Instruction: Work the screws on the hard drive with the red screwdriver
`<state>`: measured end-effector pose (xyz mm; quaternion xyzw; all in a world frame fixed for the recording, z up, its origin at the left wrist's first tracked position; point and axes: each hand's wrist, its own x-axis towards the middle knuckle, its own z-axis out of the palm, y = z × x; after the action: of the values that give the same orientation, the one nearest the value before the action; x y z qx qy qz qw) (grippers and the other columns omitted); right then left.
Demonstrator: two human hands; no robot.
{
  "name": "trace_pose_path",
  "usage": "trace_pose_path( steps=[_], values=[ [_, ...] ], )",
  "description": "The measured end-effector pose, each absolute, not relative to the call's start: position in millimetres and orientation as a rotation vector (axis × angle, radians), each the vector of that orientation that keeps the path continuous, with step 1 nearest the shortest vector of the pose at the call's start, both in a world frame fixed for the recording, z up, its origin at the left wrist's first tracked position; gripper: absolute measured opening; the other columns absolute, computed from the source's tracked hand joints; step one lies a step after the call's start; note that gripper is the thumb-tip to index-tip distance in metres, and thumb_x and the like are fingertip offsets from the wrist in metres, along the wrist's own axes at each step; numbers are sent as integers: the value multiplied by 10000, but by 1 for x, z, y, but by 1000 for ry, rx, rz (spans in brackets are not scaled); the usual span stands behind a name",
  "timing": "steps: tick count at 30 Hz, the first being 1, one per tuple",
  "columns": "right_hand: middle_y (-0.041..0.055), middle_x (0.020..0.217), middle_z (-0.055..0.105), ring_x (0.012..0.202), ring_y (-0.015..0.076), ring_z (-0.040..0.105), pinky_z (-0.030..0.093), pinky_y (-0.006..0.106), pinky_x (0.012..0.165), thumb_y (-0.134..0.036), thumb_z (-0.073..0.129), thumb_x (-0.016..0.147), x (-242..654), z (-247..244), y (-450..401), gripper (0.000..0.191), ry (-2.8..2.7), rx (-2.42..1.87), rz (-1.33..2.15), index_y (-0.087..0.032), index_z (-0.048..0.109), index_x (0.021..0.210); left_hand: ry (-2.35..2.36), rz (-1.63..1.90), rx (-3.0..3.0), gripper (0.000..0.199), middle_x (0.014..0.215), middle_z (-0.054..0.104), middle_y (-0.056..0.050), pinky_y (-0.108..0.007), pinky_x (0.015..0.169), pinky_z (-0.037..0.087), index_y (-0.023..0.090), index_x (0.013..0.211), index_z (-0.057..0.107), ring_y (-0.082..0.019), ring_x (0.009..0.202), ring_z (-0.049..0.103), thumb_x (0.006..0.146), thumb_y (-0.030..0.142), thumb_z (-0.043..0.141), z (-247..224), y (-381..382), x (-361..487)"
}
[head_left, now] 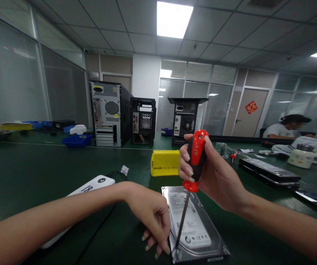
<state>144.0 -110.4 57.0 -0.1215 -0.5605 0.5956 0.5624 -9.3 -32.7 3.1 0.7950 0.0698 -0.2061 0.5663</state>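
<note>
My right hand [211,173] is wrapped round the red and black handle of a screwdriver [197,154]. The shaft slants down, with its tip at the near left corner of a hard drive [202,221]. That drive lies flat on the green table, its white label facing up. At the drive's left edge is my left hand [153,217], wrist bent, fingers curled and pointing down. Its thumb side rests against the edge close to the screwdriver tip. The tip's exact seat is too small to make out.
Behind the drive stands a yellow bin [165,163]. A white case marked 18 [92,184] lies left, partly under my forearm, beside a black cable. More drives [269,171] are stacked right. Computer towers [111,114] stand at the back, near a blue bin [77,140]. People sit far right.
</note>
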Motion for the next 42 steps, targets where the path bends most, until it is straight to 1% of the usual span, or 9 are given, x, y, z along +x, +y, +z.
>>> trace_pose_path(
  steps=[7,12,19,27,30,32,37,40,42],
  values=[
    [-12,736,431,557,88,400,383,226,515,-414,371,866,143,54,-110,234,-1341,-307,1385,-254,497,980,87,-454,1896,72,660,626,-18,-177,513,485,100,770,638,-112,553,603,732,140,591,-1,-29,-10],
    [-9,741,430,561,94,400,385,234,519,-417,377,860,144,54,-110,235,-1338,-322,1368,-255,497,981,144,-489,1916,60,648,626,-11,-173,526,482,104,762,634,-109,564,603,722,115,590,6,-32,-10],
    [-8,744,428,580,88,412,379,226,537,-385,335,887,145,53,-108,236,-1302,-262,1428,-246,502,979,208,-523,1889,45,663,623,-2,-151,528,462,110,740,631,-86,567,583,725,108,589,9,-33,-8],
    [-10,745,425,586,84,412,378,219,539,-375,327,894,144,52,-106,229,-1283,-250,1445,-244,498,972,224,-530,1932,44,674,612,-11,-171,528,456,105,753,616,-92,565,570,736,131,584,13,-36,-8],
    [-10,748,422,590,80,412,378,216,546,-366,321,899,145,51,-106,227,-1261,-254,1453,-236,493,970,224,-500,2008,47,652,587,-4,-171,512,436,102,759,606,-82,540,540,738,140,588,17,-39,-8],
    [-9,748,421,591,80,411,377,216,545,-362,317,901,146,50,-105,226,-1249,-256,1455,-233,489,971,199,-394,2096,63,628,560,14,-170,514,409,108,769,606,-71,526,502,724,151,613,20,-40,-8],
    [-9,741,416,583,77,408,372,215,538,-366,321,900,148,48,-102,229,-1248,-241,1460,-226,485,978,76,-65,2277,227,584,423,62,-180,468,295,134,801,620,-64,515,373,616,209,727,19,-42,-7],
    [-6,750,424,591,79,414,376,219,545,-367,324,899,149,48,-102,228,-1259,-228,1454,-231,484,986,80,-40,2277,289,581,345,67,-197,476,268,143,831,637,-71,524,331,596,272,746,15,-44,-6],
    [-3,756,432,595,81,417,380,221,546,-364,319,901,149,48,-102,229,-1264,-225,1451,-230,484,986,81,-43,2258,325,584,344,65,-203,483,261,146,859,646,-75,531,323,598,314,742,13,-45,-5]
  ],
)
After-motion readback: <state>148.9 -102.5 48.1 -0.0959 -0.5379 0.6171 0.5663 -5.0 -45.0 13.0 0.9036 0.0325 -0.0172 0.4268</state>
